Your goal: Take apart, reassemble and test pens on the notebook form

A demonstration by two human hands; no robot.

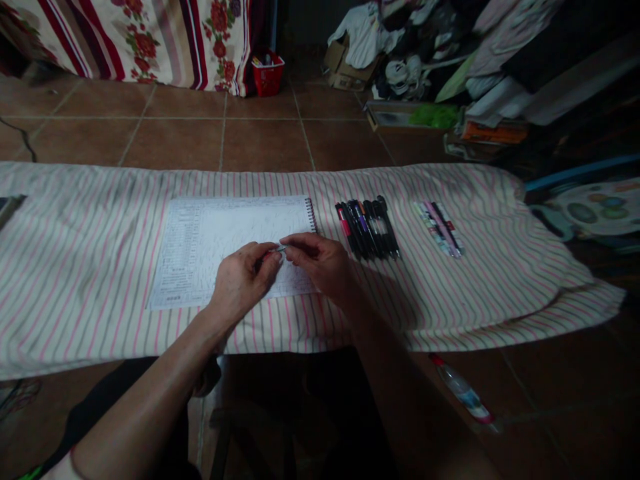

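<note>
Both hands meet over the lower right part of a spiral-bound notebook (250, 227), its page covered in faint writing. My left hand (245, 273) is closed, thumb and fingers pinching a thin, dark, pen-like piece (281, 249). A bit of red shows between those fingers. From the other side my right hand (320, 260) pinches the same piece at its other end. Most of it is hidden by the fingertips. Right of the notebook lies a row of several dark pens (367, 227), beside my right hand. Farther right rests a smaller group of patterned pens (439, 228).
A striped cloth (475, 280) covers the long table. On the tiled floor (190, 127) beyond stand a red basket (267, 73) and a cardboard box (345, 67) near piled clothes. A plastic bottle (463, 390) lies on the floor at right, near a blue-framed chair (585, 200).
</note>
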